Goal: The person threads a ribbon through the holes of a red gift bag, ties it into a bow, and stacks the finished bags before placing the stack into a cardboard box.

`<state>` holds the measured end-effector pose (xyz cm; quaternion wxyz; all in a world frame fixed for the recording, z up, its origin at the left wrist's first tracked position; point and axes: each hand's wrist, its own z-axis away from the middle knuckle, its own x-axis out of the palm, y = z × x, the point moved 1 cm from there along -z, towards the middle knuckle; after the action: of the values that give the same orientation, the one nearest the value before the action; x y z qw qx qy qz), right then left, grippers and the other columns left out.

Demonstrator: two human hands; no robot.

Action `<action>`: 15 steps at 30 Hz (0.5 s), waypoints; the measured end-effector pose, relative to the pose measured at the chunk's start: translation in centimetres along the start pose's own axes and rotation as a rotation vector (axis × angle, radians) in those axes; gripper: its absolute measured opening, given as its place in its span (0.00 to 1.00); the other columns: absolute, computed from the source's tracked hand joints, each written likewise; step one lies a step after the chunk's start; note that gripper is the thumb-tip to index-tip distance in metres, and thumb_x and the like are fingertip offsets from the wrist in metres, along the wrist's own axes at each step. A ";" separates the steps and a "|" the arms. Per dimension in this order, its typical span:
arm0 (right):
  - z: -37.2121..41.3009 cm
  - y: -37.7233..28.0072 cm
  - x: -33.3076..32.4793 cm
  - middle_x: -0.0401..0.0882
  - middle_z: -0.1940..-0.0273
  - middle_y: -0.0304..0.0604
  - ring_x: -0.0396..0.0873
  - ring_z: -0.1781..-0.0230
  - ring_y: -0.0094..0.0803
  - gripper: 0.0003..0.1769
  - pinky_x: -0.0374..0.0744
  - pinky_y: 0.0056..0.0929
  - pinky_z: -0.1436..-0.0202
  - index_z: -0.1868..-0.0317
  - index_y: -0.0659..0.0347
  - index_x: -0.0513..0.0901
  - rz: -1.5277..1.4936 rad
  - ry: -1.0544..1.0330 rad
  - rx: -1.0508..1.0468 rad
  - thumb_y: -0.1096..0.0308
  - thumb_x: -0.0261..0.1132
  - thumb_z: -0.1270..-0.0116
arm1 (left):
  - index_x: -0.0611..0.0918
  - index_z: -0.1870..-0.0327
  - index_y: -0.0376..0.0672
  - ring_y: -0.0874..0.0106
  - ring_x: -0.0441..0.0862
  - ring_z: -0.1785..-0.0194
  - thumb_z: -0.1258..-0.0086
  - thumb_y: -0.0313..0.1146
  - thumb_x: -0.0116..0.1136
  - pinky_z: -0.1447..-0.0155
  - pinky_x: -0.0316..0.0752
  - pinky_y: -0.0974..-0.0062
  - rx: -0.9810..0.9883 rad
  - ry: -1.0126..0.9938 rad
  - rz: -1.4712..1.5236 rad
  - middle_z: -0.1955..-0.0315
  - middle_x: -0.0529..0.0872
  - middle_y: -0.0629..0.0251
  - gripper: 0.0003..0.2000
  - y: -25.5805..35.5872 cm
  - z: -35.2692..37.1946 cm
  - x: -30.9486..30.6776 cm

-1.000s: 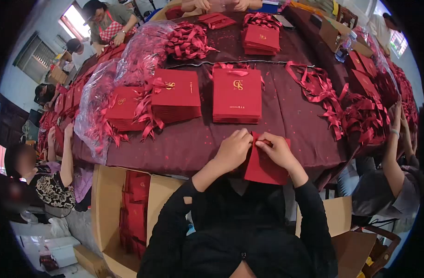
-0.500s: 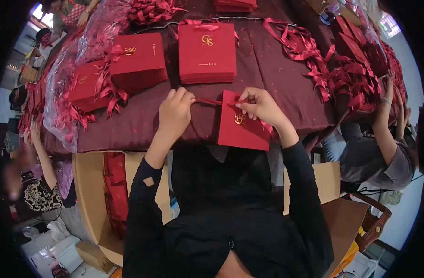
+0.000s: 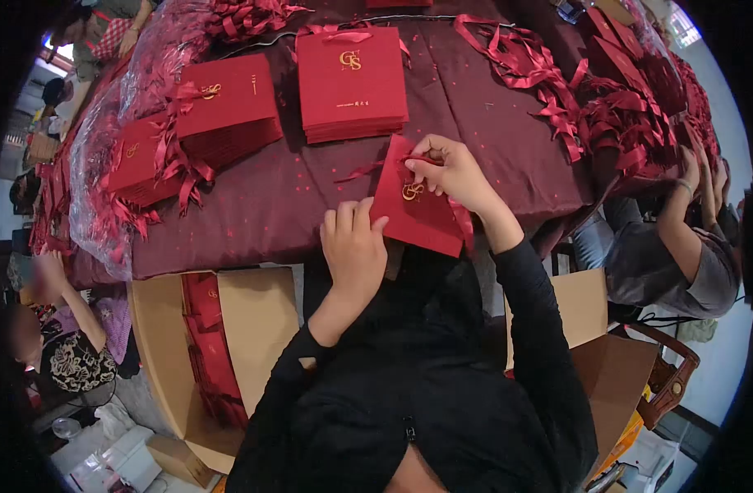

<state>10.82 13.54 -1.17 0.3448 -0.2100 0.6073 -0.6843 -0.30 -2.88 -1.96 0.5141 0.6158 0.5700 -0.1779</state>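
Left hand [image 3: 355, 243] half-curled, thumb at red bag's [image 3: 426, 223] left edge, can't tell if gripping. Right hand [image 3: 444, 168] closed, pinching ribbon [image 3: 362, 172] at bag's top.

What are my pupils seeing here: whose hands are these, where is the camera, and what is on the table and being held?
There is no machine: a person works with bare hands. Every picture comes from one camera worn on that person's head, looking forward and down, so the edges look curved.

The right hand pinches at the front of a red bag, above its gold letters. The left hand touches the bag's left edge; how firmly is unclear.

On the table's dark red cloth lie stacks of similar bags and tangled red ribbons. Below is an open cardboard box with red items inside. Other people sit at both sides.
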 end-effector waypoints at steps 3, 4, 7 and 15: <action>1.4 -1.5 -2.5 0.77 0.74 0.38 0.72 0.81 0.20 0.17 0.69 0.16 0.80 0.52 0.61 0.68 -0.226 -0.076 0.099 0.75 0.62 0.40 | 0.77 0.59 0.40 0.61 0.72 0.60 0.43 0.33 0.61 0.56 0.66 0.66 -0.028 0.024 0.027 0.66 0.75 0.61 0.13 -0.7 -1.3 0.3; 2.4 -2.0 -3.5 0.78 0.74 0.39 0.73 0.80 0.21 0.18 0.70 0.17 0.79 0.50 0.61 0.67 -0.323 -0.121 0.144 0.76 0.61 0.39 | 0.78 0.61 0.39 0.61 0.72 0.60 0.43 0.34 0.61 0.56 0.66 0.65 -0.050 -0.064 0.032 0.67 0.75 0.61 0.11 -1.0 -1.5 0.3; 6.0 -1.6 -6.0 0.81 0.71 0.47 0.81 0.72 0.30 0.19 0.77 0.22 0.71 0.51 0.65 0.65 -0.299 -0.216 0.183 0.78 0.62 0.41 | 0.78 0.65 0.39 0.60 0.73 0.60 0.43 0.34 0.61 0.55 0.66 0.64 -0.090 -0.205 0.062 0.68 0.76 0.59 0.10 -1.3 -2.5 -0.2; 12.2 -1.1 -9.2 0.84 0.65 0.47 0.81 0.63 0.26 0.13 0.74 0.20 0.55 0.63 0.73 0.80 0.001 -0.709 0.572 0.68 0.62 0.38 | 0.79 0.68 0.37 0.58 0.74 0.63 0.43 0.30 0.59 0.57 0.66 0.63 -0.148 -0.277 0.273 0.72 0.76 0.58 0.06 -2.4 -2.9 0.1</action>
<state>25.40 11.92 3.22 0.5757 -0.3274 0.2384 -0.7103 -3.43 -0.87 -1.89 0.6508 0.6175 0.4165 -0.1469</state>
